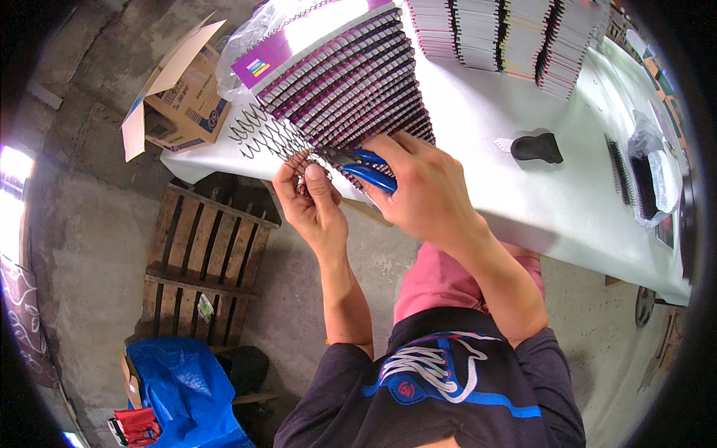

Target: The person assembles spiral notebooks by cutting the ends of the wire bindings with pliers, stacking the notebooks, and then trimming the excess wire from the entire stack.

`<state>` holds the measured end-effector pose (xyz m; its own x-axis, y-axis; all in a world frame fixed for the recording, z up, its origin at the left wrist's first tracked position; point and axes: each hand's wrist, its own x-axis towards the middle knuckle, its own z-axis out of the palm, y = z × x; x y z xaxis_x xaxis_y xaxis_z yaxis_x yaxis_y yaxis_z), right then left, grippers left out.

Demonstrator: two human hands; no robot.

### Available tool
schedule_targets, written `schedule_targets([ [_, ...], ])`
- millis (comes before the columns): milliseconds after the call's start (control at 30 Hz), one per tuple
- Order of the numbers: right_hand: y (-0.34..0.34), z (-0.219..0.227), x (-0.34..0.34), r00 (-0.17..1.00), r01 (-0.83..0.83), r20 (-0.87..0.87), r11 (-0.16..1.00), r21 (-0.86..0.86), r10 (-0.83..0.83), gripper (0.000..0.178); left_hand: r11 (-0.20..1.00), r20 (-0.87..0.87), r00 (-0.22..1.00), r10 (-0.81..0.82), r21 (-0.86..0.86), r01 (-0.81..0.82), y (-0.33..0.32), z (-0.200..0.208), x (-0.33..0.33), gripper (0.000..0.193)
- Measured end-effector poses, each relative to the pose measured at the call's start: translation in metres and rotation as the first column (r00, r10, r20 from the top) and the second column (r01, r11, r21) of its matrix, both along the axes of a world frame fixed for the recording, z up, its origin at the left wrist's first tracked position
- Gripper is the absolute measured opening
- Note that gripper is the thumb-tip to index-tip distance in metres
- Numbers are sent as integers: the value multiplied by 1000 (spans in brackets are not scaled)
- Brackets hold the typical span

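My right hand (427,183) is wrapped round blue-handled pliers (371,178). The jaws of the pliers point left and meet the end of a dark spiral binding coil near my left fingertips. My left hand (317,205) is closed, with thumb and fingers pinching that coil end; its exact tip is too small to make out. A fanned stack of spiral-bound notebooks (351,82) with a purple cover lies just beyond both hands. Loose dark binding coils (269,138) stick out from its left side over the table edge.
More spiral-bound notebooks (493,37) stand in rows at the back of the white table (478,142). To the right lie a black pouch-like object (536,148) and a plastic bag of coils (650,175). An open cardboard box (183,101), wooden pallet (213,254) and blue sheet (179,388) are left.
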<state>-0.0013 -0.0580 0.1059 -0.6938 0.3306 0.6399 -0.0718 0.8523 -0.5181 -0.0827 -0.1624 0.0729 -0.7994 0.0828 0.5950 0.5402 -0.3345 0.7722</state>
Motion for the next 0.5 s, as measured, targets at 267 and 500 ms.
schedule_targets([
  [267,24,-14,20,996,-66,71,996,67,61,35,990,72,997,13,136,-23,-18,-8,-18,17],
  [500,85,-95,79,990,74,117,996,43,-78,33,918,220,975,37,378,-120,-30,5,-86,16],
])
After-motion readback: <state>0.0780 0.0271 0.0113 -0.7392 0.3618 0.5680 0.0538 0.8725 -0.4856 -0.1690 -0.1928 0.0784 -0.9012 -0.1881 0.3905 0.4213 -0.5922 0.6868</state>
